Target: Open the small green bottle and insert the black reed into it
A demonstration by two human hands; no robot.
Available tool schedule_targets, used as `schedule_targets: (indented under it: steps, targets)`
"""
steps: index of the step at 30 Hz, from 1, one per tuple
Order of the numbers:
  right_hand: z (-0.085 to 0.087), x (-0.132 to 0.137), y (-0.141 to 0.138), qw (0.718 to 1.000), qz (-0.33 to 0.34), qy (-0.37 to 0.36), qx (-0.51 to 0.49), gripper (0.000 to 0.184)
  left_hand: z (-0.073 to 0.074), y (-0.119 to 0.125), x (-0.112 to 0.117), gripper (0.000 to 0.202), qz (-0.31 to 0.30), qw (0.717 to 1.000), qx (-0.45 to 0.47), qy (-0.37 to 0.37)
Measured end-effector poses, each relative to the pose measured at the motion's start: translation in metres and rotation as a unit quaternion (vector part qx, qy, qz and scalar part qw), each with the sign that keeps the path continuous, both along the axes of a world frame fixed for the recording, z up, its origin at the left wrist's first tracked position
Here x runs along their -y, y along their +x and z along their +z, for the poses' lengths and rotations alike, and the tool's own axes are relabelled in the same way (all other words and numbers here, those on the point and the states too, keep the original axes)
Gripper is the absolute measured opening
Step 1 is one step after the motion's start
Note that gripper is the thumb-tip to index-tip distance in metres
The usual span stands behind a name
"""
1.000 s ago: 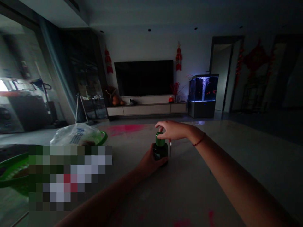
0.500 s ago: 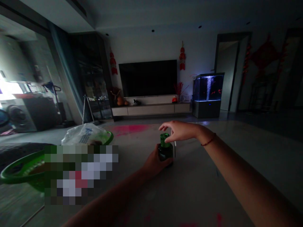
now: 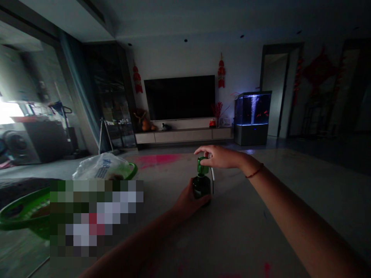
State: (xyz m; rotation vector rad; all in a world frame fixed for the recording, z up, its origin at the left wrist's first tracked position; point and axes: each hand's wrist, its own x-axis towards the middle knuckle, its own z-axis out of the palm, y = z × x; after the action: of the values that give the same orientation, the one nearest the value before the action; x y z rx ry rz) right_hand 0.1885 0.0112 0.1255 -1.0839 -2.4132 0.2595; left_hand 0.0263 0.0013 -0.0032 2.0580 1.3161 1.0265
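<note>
A small dark bottle (image 3: 202,188) stands upright on the pale tabletop (image 3: 237,224), near the middle of the view. My left hand (image 3: 188,199) is wrapped round its lower body from the left, thumb across the front. Above the bottle's neck is a green cap (image 3: 203,165), raised so that the neck's rim shows beneath it. From the right, my right hand (image 3: 218,156) pinches this cap; its index finger reaches out over the top. Just right of the bottle, partly hidden behind it, is a thin strip (image 3: 213,175), white above and dark below; its kind is unclear.
At left sits a green plastic basket (image 3: 17,224) holding a clear plastic bag (image 3: 100,166); a blurred patch hides part of it. Pink stains (image 3: 158,159) mark the tabletop. Beyond are a television (image 3: 179,97), a low cabinet (image 3: 182,136) and a lit aquarium (image 3: 252,110).
The green cap has risen off the bottle's neck with my right hand, opening a gap between them. My left hand keeps its hold on the bottle. The view has shifted slightly.
</note>
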Motion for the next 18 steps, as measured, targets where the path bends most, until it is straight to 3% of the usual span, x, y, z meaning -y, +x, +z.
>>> schedule_targets:
  steps: [8,18]
  targets:
    - [-0.006,-0.025,0.034,0.985,-0.011,-0.153,-0.074,0.029,0.000,-0.001,-0.001,0.061,-0.005,1.000,0.000,-0.001]
    - [-0.038,-0.052,0.063,0.958,-0.107,-0.232,0.131,0.033,-0.002,0.000,-0.001,0.065,0.004,1.000,0.002,-0.001]
